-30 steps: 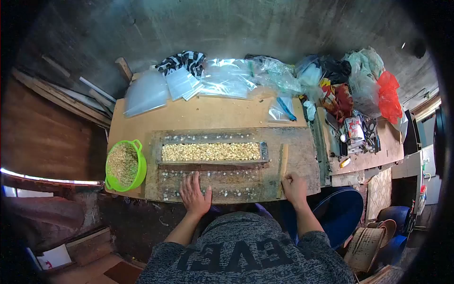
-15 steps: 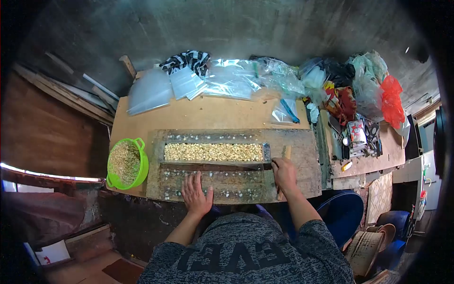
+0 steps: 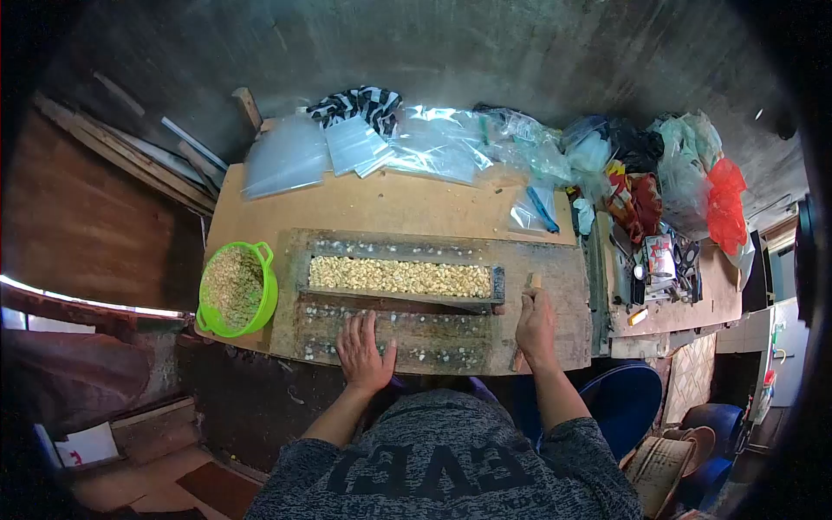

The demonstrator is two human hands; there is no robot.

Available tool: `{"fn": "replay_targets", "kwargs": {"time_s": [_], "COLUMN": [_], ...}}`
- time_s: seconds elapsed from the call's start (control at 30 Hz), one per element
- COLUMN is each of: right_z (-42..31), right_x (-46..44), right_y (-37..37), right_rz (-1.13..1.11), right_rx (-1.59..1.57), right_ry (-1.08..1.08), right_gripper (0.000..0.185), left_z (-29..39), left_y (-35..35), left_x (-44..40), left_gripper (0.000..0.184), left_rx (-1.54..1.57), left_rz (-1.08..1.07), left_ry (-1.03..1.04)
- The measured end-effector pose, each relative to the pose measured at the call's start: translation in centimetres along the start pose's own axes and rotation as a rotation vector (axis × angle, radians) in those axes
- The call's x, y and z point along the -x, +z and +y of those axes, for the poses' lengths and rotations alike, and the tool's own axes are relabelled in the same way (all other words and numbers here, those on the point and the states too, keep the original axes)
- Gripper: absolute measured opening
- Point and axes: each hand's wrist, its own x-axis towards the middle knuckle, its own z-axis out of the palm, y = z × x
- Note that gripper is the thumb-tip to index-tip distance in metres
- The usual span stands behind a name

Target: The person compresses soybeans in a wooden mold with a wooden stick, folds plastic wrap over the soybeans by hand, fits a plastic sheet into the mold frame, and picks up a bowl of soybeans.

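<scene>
A long, narrow rectangular mould (image 3: 498,286) lies on a worn wooden board (image 3: 568,303). It is filled with pale, lumpy pieces (image 3: 399,276), too small to name exactly. My left hand (image 3: 364,351) rests flat with fingers spread on the board's near part, in front of the mould and apart from it. To the right of the mould, my right hand (image 3: 536,329) is closed around a thin wooden stick (image 3: 534,281), whose two ends show beyond the hand. A bright green basket (image 3: 271,295) with handles stands at the left, holding more of the pale pieces.
Clear plastic sheets (image 3: 286,160) and bags (image 3: 433,152) line the table's back edge. A blue pen-like item (image 3: 542,210) lies on a small bag. Plastic bags, a red bag (image 3: 726,204) and scissors (image 3: 689,258) crowd the right side. A blue barrel (image 3: 620,403) stands below.
My right hand has left the mould's right end and moved right onto the wooden stick. My left hand stays flat on the board. The view has shifted slightly.
</scene>
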Motion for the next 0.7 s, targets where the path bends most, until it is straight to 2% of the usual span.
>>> {"fn": "replay_targets", "kwargs": {"time_s": [0.07,0.1,0.3,0.37,0.5,0.57,0.6,0.7], "right_z": [-1.7,-2.7,-6.8,-7.6,-7.4,-6.3,-6.3,-6.2], "right_x": [-0.4,-0.7,-2.2,-2.6,-3.1,-3.5,-3.3,-2.7], "right_y": [-0.3,-0.5,0.3,0.7,2.4,3.2,3.3,2.9], "right_rz": [-0.049,-0.048,-0.070,0.001,0.033,-0.186,-0.171,-0.083], "right_rx": [-0.093,-0.092,-0.265,-0.305,-0.328,-0.158,-0.190,-0.212], "right_ry": [0.132,0.131,-0.004,-0.182,-0.137,-0.126,-0.074,-0.125], "right_gripper": [0.009,0.009,0.009,0.011,0.010,0.011,0.012,0.015], "left_z": [0.1,0.1,-0.2,-0.4,-0.2,0.1,0.1,-0.2], "left_y": [-0.1,-0.1,0.2,0.5,0.1,-0.2,-0.1,0.0], "left_x": [-0.1,-0.1,0.0,0.1,0.0,0.0,-0.1,0.1], "left_gripper": [0.076,0.076,0.076,0.076,0.075,0.075,0.075,0.074], "left_rx": [0.007,0.008,0.029,0.001,-0.001,-0.001,-0.001,0.029], "left_rz": [0.001,0.002,0.032,0.025,0.026,0.037,0.038,0.011], "left_ry": [0.005,0.007,0.024,0.020,0.011,0.022,0.022,0.013]}}
